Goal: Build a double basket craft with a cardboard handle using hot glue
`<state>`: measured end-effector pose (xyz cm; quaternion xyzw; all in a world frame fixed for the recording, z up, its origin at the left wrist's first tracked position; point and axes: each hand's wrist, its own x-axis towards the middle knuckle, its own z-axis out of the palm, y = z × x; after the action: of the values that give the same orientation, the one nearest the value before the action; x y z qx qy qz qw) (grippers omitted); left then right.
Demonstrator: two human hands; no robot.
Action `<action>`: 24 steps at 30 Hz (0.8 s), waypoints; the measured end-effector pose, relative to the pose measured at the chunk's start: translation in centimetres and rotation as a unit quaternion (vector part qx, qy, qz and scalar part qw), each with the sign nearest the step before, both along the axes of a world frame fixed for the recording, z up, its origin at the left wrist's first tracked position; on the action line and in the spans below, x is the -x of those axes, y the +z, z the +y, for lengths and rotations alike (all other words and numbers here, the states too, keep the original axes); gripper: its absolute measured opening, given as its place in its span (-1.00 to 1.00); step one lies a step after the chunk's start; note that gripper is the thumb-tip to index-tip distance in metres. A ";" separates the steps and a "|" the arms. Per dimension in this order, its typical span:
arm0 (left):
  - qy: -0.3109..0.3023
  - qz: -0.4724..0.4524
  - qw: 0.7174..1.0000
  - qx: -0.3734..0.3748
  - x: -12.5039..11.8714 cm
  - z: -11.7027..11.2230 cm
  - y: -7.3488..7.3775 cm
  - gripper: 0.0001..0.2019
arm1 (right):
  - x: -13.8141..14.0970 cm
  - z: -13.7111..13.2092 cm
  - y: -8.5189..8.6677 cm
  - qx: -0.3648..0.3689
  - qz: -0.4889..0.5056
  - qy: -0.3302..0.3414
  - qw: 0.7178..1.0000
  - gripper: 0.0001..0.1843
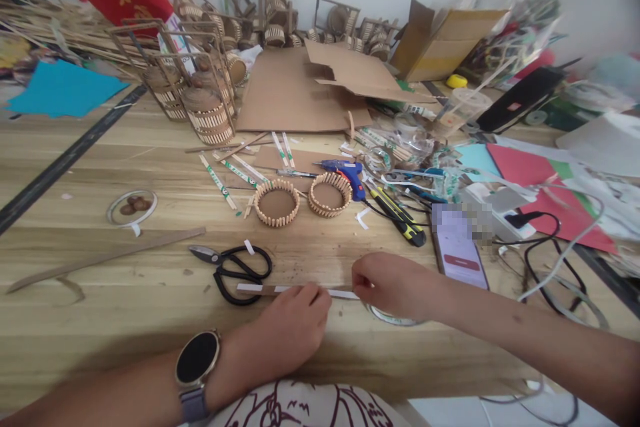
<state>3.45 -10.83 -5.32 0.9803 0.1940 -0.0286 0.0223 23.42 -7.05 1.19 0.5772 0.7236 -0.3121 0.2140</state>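
Observation:
A narrow cardboard strip with white tape along it [280, 289] lies on the wooden table [150, 173] near the front edge. My left hand [290, 330], with a dark watch on its wrist, presses its curled fingers on the strip's middle. My right hand [395, 287] pinches the white tape at the strip's right end. A clear tape roll [393, 317] shows under my right hand. Black scissors [233, 270] lie just left of the strip, touching its end.
Two small round stick baskets [276, 202] [329, 194], a blue glue gun [350, 175], a yellow-black utility knife [400, 213] and a phone [457, 247] lie behind the hands. Another tape roll [131, 207] and a long cardboard sliver [105, 257] sit left. Cardboard, stick frames and cables crowd the back and right.

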 end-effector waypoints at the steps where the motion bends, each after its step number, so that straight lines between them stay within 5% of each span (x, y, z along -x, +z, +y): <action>1: 0.001 0.001 1.000 0.000 0.0 0.0 0.1 -0.84 | 0.0 0.0 -0.1 -0.005 0.002 -0.003 1.000 -0.75; 8: -0.003 0.003 1.000 -0.005 -0.3 -0.1 0.2 -0.81 | 0.3 1.0 -0.4 0.103 0.005 -0.076 0.992 -0.79; 24: -0.004 0.042 0.998 0.040 -0.7 0.2 1.2 -0.77 | -0.3 1.7 -1.3 0.113 0.023 -0.073 0.991 -0.83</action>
<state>4.11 -10.64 -4.13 0.9773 0.1898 -0.0775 0.0533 23.71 -5.40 -0.09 0.5931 0.6447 -0.4193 0.2381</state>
